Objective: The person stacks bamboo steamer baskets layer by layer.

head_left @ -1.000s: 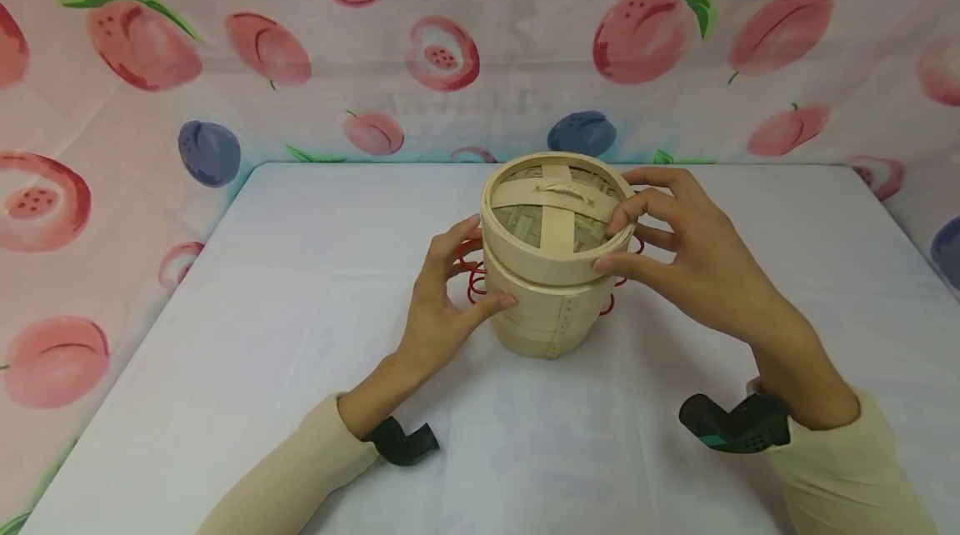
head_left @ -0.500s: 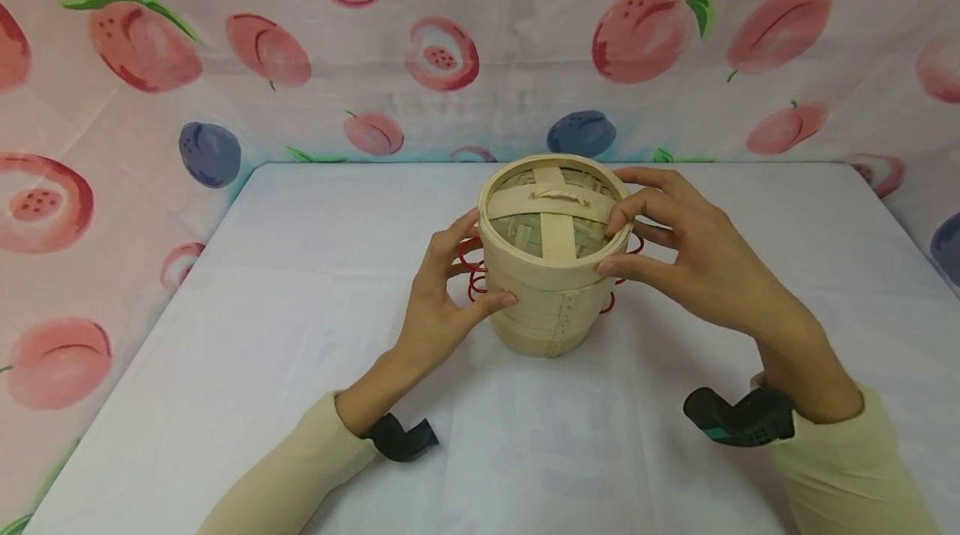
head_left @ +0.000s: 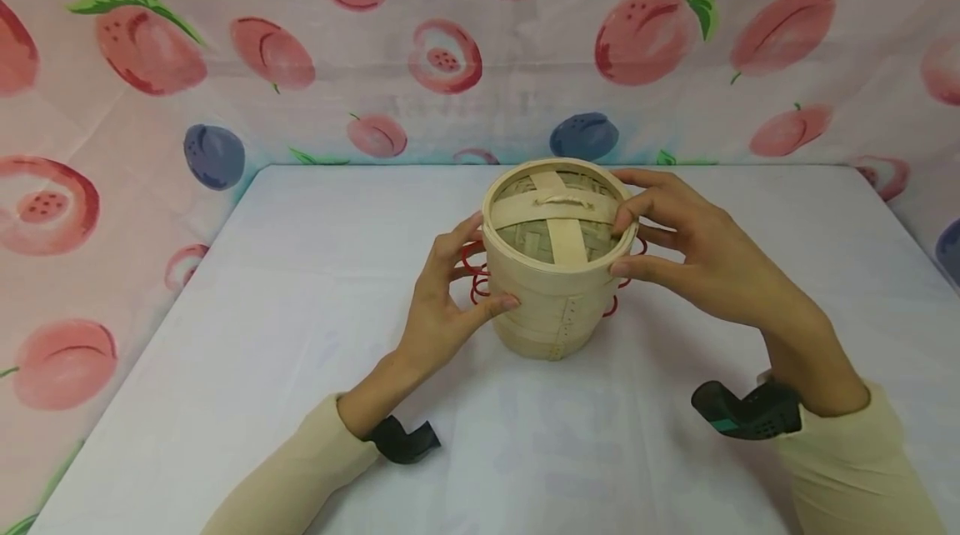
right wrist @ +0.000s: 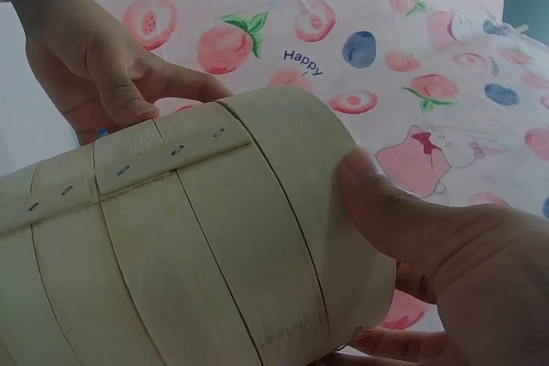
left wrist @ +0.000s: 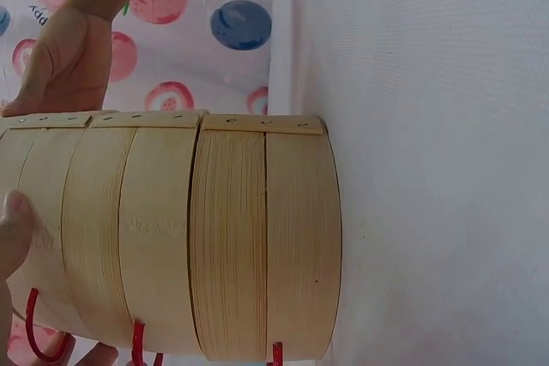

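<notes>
A pale bamboo steamer (head_left: 536,318) stands upright on the white-covered table. Its round woven lid (head_left: 567,239), with crossed bands and a small twisted handle, sits on top with its rim close against the body. My left hand (head_left: 442,293) grips the steamer's left side, thumb on the front and fingers behind. With my right hand (head_left: 701,260) I pinch the lid's right edge, thumb outside and a fingertip over the rim. Red rings (head_left: 480,293) stick out from both sides of the steamer. In the right wrist view my right thumb (right wrist: 377,203) presses the lid's side wall.
A white cloth (head_left: 300,335) covers the table. Behind and to the left hangs a fruit-printed curtain (head_left: 510,60), close to the table's back edge. Black wrist devices (head_left: 405,439) sit at both sleeves.
The lid has gone down from a tilted, raised position to sit level on the steamer, and has turned slightly counterclockwise. My right hand has shifted slightly right; my left hand has stayed in place.
</notes>
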The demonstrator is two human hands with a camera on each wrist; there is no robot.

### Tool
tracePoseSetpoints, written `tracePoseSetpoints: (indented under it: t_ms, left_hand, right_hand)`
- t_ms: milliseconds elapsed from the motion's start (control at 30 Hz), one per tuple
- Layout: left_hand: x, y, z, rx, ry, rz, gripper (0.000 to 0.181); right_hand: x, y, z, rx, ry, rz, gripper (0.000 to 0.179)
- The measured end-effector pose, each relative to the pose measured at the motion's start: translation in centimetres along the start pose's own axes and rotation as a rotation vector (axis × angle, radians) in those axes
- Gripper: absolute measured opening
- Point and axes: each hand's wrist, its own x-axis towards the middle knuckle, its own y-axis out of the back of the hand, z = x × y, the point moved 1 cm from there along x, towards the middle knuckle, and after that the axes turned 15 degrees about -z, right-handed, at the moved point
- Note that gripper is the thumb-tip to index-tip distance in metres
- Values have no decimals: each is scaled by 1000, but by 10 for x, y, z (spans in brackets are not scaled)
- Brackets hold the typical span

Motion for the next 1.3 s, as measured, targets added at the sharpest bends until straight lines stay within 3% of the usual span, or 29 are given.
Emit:
tracePoseSetpoints:
  t_ms: [467, 1200, 1300]
  left_hand:
    - [-3, 1, -2, 17, 5, -3, 98]
    - [-7, -4, -8, -32, 4, 8, 96]
    - [-7, -2, -9, -40, 13, -3, 94]
  right_hand:
    - [1, -4, -1, -5, -21, 20, 37]
    - [-2, -10, 1, -47, -53, 33, 37]
    - [-3, -10, 1, -41, -61, 9, 45]
